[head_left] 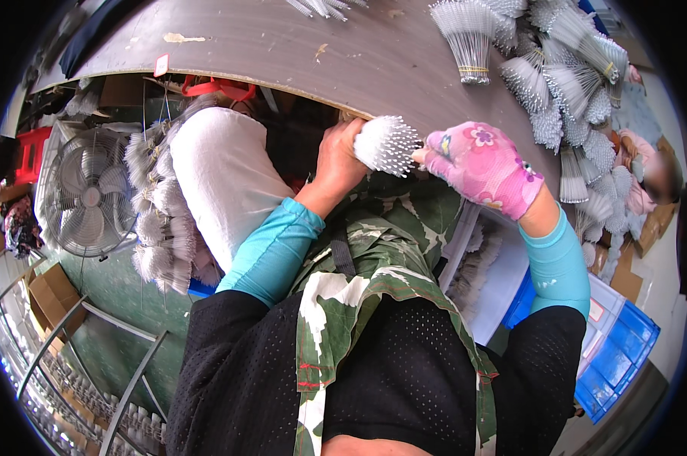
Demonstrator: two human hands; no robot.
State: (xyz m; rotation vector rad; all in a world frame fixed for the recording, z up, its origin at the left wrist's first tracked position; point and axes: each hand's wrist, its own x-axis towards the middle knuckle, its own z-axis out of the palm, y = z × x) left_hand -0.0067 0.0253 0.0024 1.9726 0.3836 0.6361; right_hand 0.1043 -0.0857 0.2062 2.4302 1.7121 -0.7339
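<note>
My bare left hand [337, 158] is wrapped round a bundle of thin white-bristled brushes [386, 146], just below the edge of the brown tabletop [283, 49]. The bundle's round, dotted end points right, toward my other hand. My right hand [482, 166] wears a pink flowered glove with bare fingertips. Its fingers are pinched together close to the ends of the brushes. Whatever lies between those fingertips is too small to make out. Light blue sleeves cover both forearms.
Many tied bundles of similar brushes [564, 72] are heaped on the table's right side. More bundles [161, 216] hang or stack beside a fan [90, 196] on the left. A blue crate [621, 357] stands at lower right. Another person's pink sleeve [641, 190] shows far right.
</note>
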